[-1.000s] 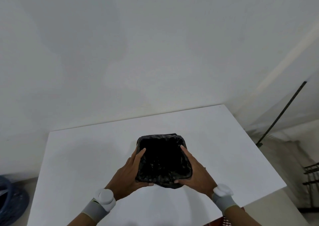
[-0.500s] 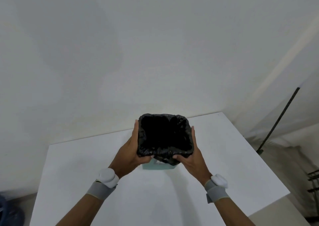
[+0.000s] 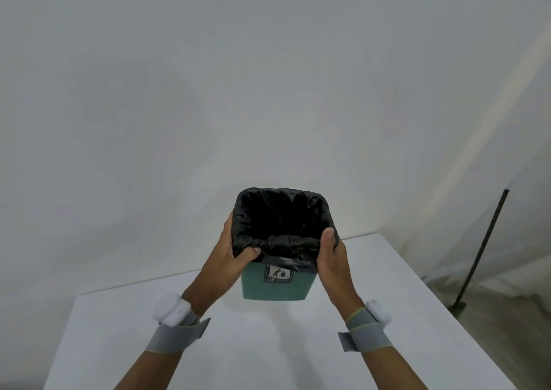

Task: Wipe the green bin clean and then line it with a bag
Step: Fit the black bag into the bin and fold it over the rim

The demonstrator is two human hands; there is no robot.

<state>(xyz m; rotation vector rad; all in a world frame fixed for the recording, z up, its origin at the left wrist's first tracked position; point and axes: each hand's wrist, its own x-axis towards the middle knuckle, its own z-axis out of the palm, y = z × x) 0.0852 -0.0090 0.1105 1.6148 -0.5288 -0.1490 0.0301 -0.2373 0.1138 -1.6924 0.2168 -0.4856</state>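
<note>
The green bin (image 3: 275, 288) is held up in the air above the white table (image 3: 268, 345), its mouth tilted toward me. A black bag (image 3: 280, 222) lines it and folds over the rim. A small sticker with a litter symbol shows on the bin's near wall. My left hand (image 3: 229, 255) grips the left side of the rim, thumb on the bag's fold. On the opposite side my right hand (image 3: 331, 258) grips the rim with its thumb up along the corner. Both wrists wear grey straps with white pods.
A plain white wall fills the upper view. A dark thin pole (image 3: 480, 252) leans or stands on the floor to the right of the table. The table's right edge runs diagonally near that pole.
Both hands have lifted the lined bin from the tabletop up and away from me; the green body and its sticker now show below the bag.
</note>
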